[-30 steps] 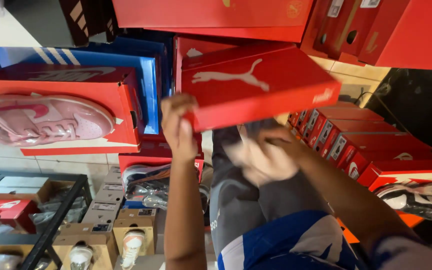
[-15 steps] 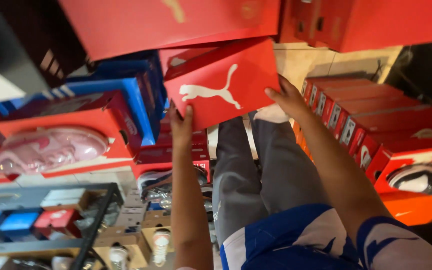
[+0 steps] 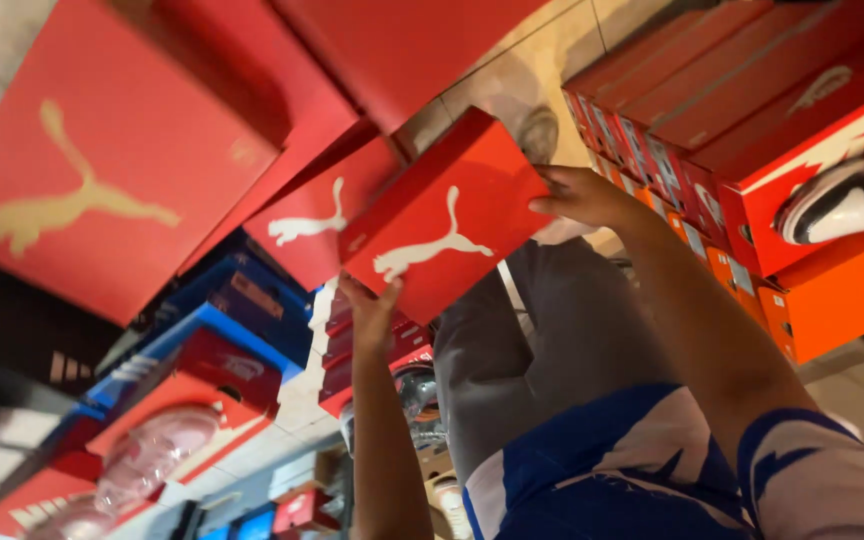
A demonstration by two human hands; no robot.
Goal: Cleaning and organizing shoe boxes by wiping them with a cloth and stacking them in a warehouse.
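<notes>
Stacked shoe boxes point(image 3: 712, 110) surround. Both hands, left hand point(image 3: 370, 312) and right hand point(image 3: 582, 195), grip opposite ends of a closed, tilted red box point(image 3: 442, 215) bearing a white emblem.

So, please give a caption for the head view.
Both hands, left hand and right hand, hold a red cardboard shoebox among stacked boxes.

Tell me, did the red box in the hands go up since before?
Yes. The red shoebox, held by the left hand and right hand, has risen away from the grey-trousered legs toward the red boxes overhead, though the camera tilted too.
</notes>
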